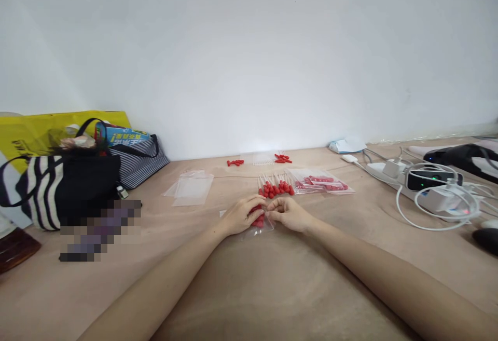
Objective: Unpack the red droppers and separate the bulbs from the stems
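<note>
My left hand (241,215) and my right hand (288,212) meet at the middle of the table, both with fingers curled on a small clear plastic bag (260,225) that holds red-tipped droppers. Just beyond my fingers lies a row of loose red-bulbed droppers (275,187). To the right of that row sit filled clear bags of red droppers (322,181). A stack of flat clear bags (191,186) lies to the left. More red pieces (235,162) and another small group of red droppers (282,158) rest near the wall.
A striped tote bag (58,190) and a yellow bag (42,131) stand at the left. A white power strip with chargers and coiled cables (436,190) lies at the right, with a black object (462,155) behind it. A white wall closes the back.
</note>
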The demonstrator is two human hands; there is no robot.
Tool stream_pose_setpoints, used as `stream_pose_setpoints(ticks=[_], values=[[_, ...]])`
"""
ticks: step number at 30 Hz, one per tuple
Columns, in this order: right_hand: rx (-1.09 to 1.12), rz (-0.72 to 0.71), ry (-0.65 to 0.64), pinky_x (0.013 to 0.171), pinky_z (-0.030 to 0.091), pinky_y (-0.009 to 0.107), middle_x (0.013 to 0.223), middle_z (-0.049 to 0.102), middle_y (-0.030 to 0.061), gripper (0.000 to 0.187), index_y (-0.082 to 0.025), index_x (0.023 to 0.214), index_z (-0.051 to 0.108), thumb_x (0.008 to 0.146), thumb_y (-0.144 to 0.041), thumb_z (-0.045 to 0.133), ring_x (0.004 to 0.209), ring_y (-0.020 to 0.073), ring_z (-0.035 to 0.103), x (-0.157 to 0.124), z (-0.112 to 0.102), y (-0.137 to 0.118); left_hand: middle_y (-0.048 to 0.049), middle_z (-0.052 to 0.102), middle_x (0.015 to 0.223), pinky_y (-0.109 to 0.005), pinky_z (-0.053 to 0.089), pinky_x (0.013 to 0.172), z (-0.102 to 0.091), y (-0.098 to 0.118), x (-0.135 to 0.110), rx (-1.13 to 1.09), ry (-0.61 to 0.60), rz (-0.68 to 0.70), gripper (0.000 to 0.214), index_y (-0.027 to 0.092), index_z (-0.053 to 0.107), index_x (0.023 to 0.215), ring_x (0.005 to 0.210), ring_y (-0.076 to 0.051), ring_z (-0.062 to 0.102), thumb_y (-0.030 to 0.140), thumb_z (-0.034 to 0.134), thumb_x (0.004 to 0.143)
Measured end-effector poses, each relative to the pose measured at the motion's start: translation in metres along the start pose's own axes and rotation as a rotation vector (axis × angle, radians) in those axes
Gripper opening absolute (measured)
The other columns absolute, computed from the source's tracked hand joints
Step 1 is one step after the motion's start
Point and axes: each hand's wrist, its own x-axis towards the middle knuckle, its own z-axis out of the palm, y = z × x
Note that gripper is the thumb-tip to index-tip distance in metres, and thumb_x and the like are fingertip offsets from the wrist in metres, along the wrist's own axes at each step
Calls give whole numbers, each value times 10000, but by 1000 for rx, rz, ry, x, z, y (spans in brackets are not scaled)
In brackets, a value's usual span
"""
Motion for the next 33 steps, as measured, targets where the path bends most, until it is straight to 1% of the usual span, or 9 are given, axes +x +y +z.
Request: stream_pose_setpoints(ticks=[3, 5, 11, 14, 17, 20, 24, 28, 33], values=[[95, 33, -16, 506, 385, 191, 497, 573, -52, 176, -141, 726, 553, 562, -101, 602, 454, 72, 507, -1, 1, -3, -43, 563, 1032, -292, 404, 839, 0, 1, 0, -2, 4, -13, 181, 191, 509, 989, 954, -147, 519, 199, 414, 835], [165, 52, -39, 491, 385, 187, 481, 566, -62, 234, -136, 759, 537, 545, -60, 591, 430, 65, 498, -2, 1, -5, -39, 566, 1027, -291, 406, 832, 0, 1, -1, -4, 8, -21, 177, 194, 509, 984, 946, -146, 522, 200, 416, 834], [259, 132, -26, 516, 431, 216, 478, 601, -53, 367, -146, 800, 466, 493, 1, 600, 439, 95, 547, -4, -2, -11, -39, 568, 1029, -290, 411, 826, 1, 0, -2, 3, 18, -40, 192, 194, 499, 1007, 932, -146, 533, 222, 413, 837], [261, 142, -2, 508, 434, 222, 476, 606, -52, 372, -160, 778, 430, 491, 9, 595, 431, 103, 551, -4, -2, -13, -39, 546, 1083, -288, 397, 851, 2, -1, -2, 20, 11, -14, 196, 201, 503, 1011, 968, -144, 518, 214, 398, 846], [226, 130, 13, 492, 417, 214, 464, 599, -56, 334, -159, 773, 432, 518, 12, 564, 421, 101, 543, -5, -2, -15, -38, 534, 1104, -279, 389, 862, 2, -1, -2, 27, 1, 15, 202, 205, 509, 1010, 991, -138, 508, 202, 381, 854], [195, 123, 7, 484, 396, 203, 469, 600, -56, 312, -159, 782, 437, 541, 12, 539, 421, 93, 535, -5, -3, -15, -40, 539, 1098, -278, 390, 864, 1, 1, -1, 32, 0, 15, 195, 200, 511, 1003, 996, -140, 508, 209, 385, 854], [209, 130, -19, 490, 386, 196, 501, 618, -47, 318, -160, 803, 437, 550, 4, 538, 442, 83, 531, -5, -6, -14, -39, 523, 1126, -275, 397, 852, 1, 2, -2, 50, -2, 11, 198, 207, 536, 973, 981, -138, 521, 225, 372, 863], [241, 137, -43, 487, 383, 196, 502, 621, -37, 335, -150, 795, 454, 522, 0, 579, 443, 79, 522, -4, -9, -14, -43, 513, 1138, -274, 398, 852, 1, 1, -2, 67, -12, 22, 230, 217, 554, 979, 993, -142, 517, 223, 350, 871], [281, 149, -55, 484, 399, 208, 478, 605, -46, 376, -141, 782, 486, 465, -26, 651, 458, 104, 554, 0, -11, -13, -43, 515, 1135, -275, 397, 858, 2, -1, -1, 71, -11, 37, 230, 221, 551, 994, 1004, -142, 510, 213, 360, 866]])
